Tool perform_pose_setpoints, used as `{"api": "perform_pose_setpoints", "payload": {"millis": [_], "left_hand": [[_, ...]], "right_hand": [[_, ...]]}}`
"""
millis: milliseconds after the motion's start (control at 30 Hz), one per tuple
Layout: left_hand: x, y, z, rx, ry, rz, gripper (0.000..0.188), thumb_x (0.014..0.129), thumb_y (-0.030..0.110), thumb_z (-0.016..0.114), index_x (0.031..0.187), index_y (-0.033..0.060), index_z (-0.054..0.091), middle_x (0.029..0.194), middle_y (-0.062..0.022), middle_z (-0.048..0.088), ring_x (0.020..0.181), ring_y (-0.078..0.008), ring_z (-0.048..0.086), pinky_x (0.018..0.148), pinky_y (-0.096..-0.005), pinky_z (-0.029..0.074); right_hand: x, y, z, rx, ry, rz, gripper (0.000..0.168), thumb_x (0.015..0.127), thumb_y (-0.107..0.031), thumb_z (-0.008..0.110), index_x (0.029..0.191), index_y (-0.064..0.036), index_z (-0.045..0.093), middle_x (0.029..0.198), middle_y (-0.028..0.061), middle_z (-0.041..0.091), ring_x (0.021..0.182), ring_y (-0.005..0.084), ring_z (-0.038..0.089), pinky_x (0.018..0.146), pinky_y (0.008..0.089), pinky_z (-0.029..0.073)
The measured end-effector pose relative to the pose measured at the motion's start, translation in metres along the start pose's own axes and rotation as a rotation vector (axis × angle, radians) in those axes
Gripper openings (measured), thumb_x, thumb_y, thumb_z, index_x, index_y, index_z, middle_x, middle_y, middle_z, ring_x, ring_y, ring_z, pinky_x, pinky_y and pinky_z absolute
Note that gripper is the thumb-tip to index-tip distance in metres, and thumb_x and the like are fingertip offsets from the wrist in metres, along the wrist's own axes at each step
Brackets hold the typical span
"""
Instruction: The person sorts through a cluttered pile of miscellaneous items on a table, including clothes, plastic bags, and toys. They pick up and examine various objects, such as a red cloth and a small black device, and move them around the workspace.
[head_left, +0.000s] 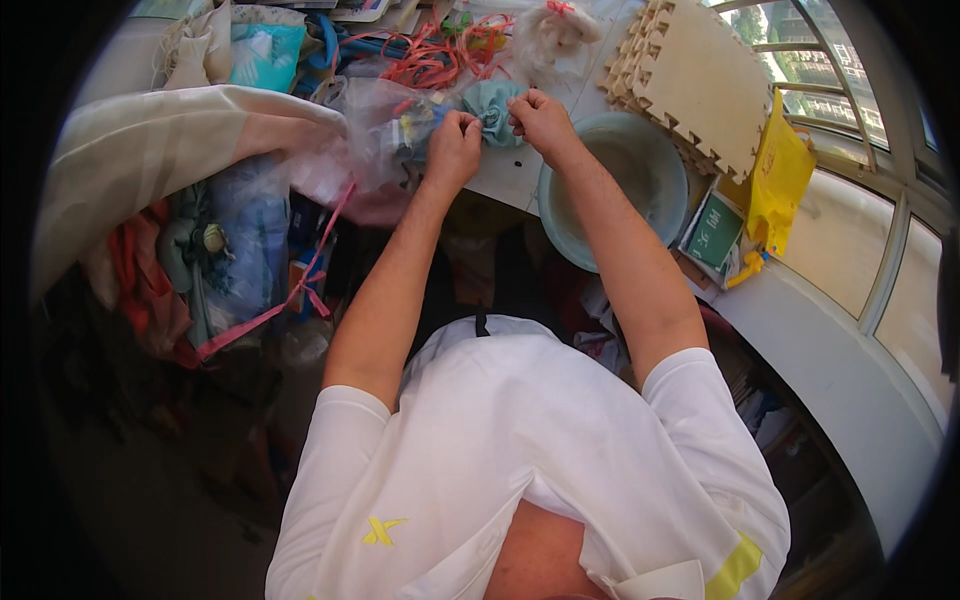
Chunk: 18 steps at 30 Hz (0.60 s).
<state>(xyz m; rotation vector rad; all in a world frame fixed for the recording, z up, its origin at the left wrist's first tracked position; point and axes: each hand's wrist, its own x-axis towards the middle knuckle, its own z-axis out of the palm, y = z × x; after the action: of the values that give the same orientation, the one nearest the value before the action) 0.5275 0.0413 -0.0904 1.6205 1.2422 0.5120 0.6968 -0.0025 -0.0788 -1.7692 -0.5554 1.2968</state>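
Between my two hands is a gathered piece of pale teal fabric (491, 105), puffed out like a rosette, above the white tabletop (510, 176). My left hand (456, 150) pinches its left side between thumb and fingers. Its right side is pinched by my right hand (541, 124), fingers curled. A small dark object (518, 163) lies on the tabletop just below the fabric. Clear plastic bags (375, 112) with small coloured items lie left of my left hand. Behind the fabric are tangled red-orange ribbons (435, 56) and a bundle of white fibre (553, 37) with a red tie.
A pale blue-green basin (667, 187) sits under my right forearm. Beyond it stand stacked beige foam mats (690, 75), a yellow plastic bag (780, 180) and a green book (715, 231) by the window. At left are a draped pale cloth (187, 142), hanging bags and a pink ribbon (262, 315).
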Motion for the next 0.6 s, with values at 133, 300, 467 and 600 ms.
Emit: {"api": "perform_pose_setpoints", "payload": {"millis": [133, 300, 467, 600], "left_hand": [[0.002, -0.003, 0.006, 0.062, 0.11, 0.105, 0.022, 0.094, 0.02, 0.063, 0.098, -0.0018, 0.059, 0.087, -0.0218, 0.067, 0.083, -0.0369, 0.067, 0.074, -0.0459, 0.051], [0.011, 0.022, 0.014, -0.539, 0.022, -0.211, 0.021, 0.101, 0.019, 0.054, 0.107, -0.0013, 0.055, 0.095, -0.015, 0.067, 0.084, -0.0255, 0.069, 0.074, -0.0377, 0.057], [0.02, 0.044, 0.019, -0.792, -0.152, -0.315, 0.023, 0.105, 0.02, 0.049, 0.115, -0.0002, 0.051, 0.108, -0.01, 0.065, 0.094, -0.02, 0.068, 0.084, -0.036, 0.058], [0.018, 0.057, 0.026, -0.759, -0.198, -0.244, 0.019, 0.103, 0.016, 0.053, 0.11, -0.0011, 0.053, 0.101, -0.0096, 0.065, 0.087, -0.0168, 0.067, 0.078, -0.0322, 0.059]], "right_hand": [[0.011, 0.002, -0.01, -0.12, 0.056, -0.083, 0.025, 0.089, -0.025, 0.067, 0.1, -0.002, 0.065, 0.085, 0.0097, 0.068, 0.076, 0.0208, 0.064, 0.07, 0.0379, 0.053], [0.014, 0.028, -0.009, -1.002, 0.112, -0.26, 0.047, 0.082, -0.018, 0.067, 0.125, -0.004, 0.054, 0.123, 0.0202, 0.06, 0.114, 0.0358, 0.057, 0.095, 0.0456, 0.049], [0.002, 0.026, -0.003, -1.086, 0.093, -0.297, 0.051, 0.08, -0.018, 0.067, 0.129, -0.008, 0.054, 0.124, 0.0195, 0.06, 0.119, 0.0406, 0.055, 0.1, 0.0468, 0.047], [0.002, 0.008, -0.022, -0.809, 0.094, -0.345, 0.035, 0.084, -0.015, 0.064, 0.117, -0.007, 0.064, 0.105, 0.0176, 0.068, 0.103, 0.0366, 0.064, 0.092, 0.0444, 0.05]]}}
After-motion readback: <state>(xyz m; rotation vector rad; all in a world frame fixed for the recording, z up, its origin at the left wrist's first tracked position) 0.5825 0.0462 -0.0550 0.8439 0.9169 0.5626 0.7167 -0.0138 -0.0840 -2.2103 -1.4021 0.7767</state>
